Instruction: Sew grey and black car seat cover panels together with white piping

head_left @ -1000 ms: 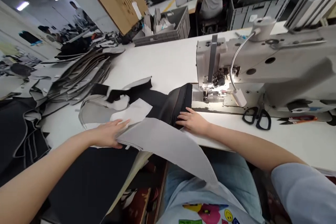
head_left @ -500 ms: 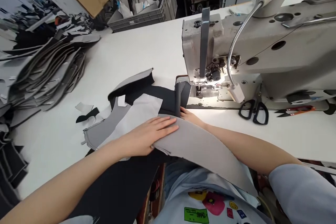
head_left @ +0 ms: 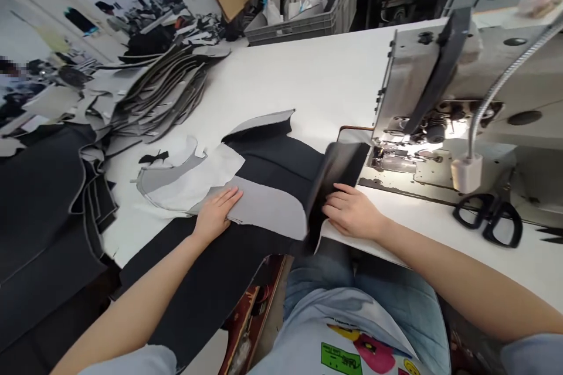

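Note:
My left hand (head_left: 214, 215) lies flat on a grey fabric panel (head_left: 268, 208), which rests on a larger black fabric piece (head_left: 275, 158). My right hand (head_left: 352, 211) grips a raised, folded black fabric edge (head_left: 338, 181) just in front of the sewing machine's presser foot (head_left: 389, 158). A white sheet (head_left: 196, 179) lies over a grey-edged cut piece (head_left: 152, 181) to the left of my left hand. Black fabric (head_left: 206, 281) also hangs off the table edge toward my lap.
A white table (head_left: 325, 82) carries the sewing machine (head_left: 444, 91), black-handled scissors (head_left: 488, 220) and a stack of grey and black cut pieces (head_left: 158, 94). More black pieces (head_left: 39, 205) lie at the left. A grey crate (head_left: 303, 14) of scraps stands beyond the table.
The grey panel has gone from draping toward my lap to lying on the table. The black fold now stands larger near the machine. My head has turned, shifting the scene rightward.

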Demonstrator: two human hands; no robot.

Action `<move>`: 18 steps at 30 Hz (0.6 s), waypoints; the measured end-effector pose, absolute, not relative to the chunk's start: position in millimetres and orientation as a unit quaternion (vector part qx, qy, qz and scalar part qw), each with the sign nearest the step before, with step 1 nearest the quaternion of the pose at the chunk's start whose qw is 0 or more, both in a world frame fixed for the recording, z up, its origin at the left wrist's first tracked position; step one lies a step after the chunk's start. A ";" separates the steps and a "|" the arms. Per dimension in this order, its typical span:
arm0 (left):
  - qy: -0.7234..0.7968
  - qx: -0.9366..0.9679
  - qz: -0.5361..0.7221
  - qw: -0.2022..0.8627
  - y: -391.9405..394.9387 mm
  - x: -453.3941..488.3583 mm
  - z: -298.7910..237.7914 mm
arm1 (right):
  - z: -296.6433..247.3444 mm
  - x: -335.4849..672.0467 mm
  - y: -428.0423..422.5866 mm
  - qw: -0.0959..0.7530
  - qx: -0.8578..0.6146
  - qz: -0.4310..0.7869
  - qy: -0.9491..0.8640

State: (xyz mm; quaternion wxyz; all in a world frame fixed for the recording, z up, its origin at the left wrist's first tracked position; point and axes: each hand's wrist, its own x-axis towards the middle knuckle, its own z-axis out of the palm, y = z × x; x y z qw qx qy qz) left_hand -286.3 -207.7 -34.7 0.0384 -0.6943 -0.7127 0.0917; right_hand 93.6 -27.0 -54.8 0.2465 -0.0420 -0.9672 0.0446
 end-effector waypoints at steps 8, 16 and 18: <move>-0.805 -0.589 -0.046 0.058 -250.8 -344.1 -52.0 | -24.6 85.8 -52.5 0.139 -0.118 0.073 -0.980; -0.797 -0.592 -0.087 0.085 -253.6 -348.5 -60.3 | -9.2 59.8 -60.1 -0.128 -0.297 0.077 -0.943; -0.797 -0.593 -0.085 0.083 -253.9 -348.7 -60.5 | -9.8 57.1 -61.5 -0.127 -0.307 0.073 -0.940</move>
